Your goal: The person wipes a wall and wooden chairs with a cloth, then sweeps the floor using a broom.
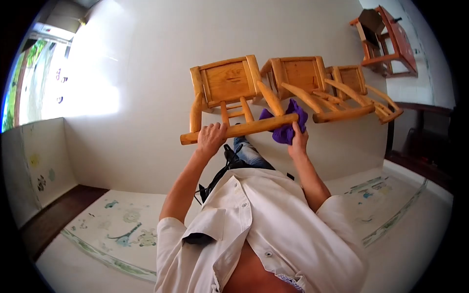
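A wooden chair (pixel 229 80) stands in front of me, its back toward me. Around the top rail of its backrest, near the left end, my left hand (pixel 212 138) is closed. My right hand (pixel 299 140) holds a purple cloth (pixel 283 133) against the right end of that same rail. The cloth is bunched, wrapping the rail's end and hanging below it. Part of the right hand's fingers is hidden behind the cloth.
Two more wooden chairs, a middle one (pixel 299 73) and a far one (pixel 349 80), stand in a row to the right. A reddish wooden piece of furniture (pixel 391 44) is at the upper right. Painted walls (pixel 122 229) lie behind me; a bright doorway (pixel 49 83) opens at left.
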Available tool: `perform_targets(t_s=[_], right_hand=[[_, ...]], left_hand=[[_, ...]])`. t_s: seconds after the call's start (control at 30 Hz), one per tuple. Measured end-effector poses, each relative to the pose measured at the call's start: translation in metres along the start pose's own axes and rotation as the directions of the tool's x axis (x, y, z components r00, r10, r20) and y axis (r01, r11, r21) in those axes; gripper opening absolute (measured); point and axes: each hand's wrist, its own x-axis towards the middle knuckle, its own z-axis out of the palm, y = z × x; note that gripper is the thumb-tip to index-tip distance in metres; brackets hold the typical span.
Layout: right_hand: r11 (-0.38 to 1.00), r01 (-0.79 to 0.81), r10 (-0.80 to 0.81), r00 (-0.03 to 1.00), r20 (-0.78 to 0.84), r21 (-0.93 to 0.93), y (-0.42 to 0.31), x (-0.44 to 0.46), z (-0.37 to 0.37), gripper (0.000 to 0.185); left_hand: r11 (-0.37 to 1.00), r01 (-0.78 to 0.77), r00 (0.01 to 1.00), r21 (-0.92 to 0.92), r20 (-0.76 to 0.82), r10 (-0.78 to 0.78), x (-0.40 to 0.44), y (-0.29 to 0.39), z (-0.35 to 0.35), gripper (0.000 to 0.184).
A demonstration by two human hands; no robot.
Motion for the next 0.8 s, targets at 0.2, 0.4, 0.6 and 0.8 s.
perform_targets(t_s=[0.2,0.4,0.6,0.8], right_hand=[[0.965,0.253,-0.257,0.965,0.053,0.064,-0.039,0.065,0.095,0.041],[0.881,0.464,-0.467,0.884,-0.015,-0.094,-0.063,0.147,0.205,0.039],[0.762,0.629,-0.637,0.771,-0.004,-0.153,-0.027,0.157,0.313,0.036],[0.660,0.717,-0.687,0.697,0.204,-0.224,0.053,0.101,0.405,0.022]], left_hand=[[0.998,-0.070,0.977,0.010,-0.200,0.070,0.088,-0.050,-0.063,0.035],[0.995,0.078,0.995,-0.055,-0.056,-0.081,0.179,-0.081,-0.125,0.034],[0.971,0.203,0.979,-0.123,0.029,-0.201,0.202,-0.112,-0.157,0.034],[0.953,0.154,0.982,-0.260,-0.069,-0.177,0.208,-0.190,-0.171,0.036]])
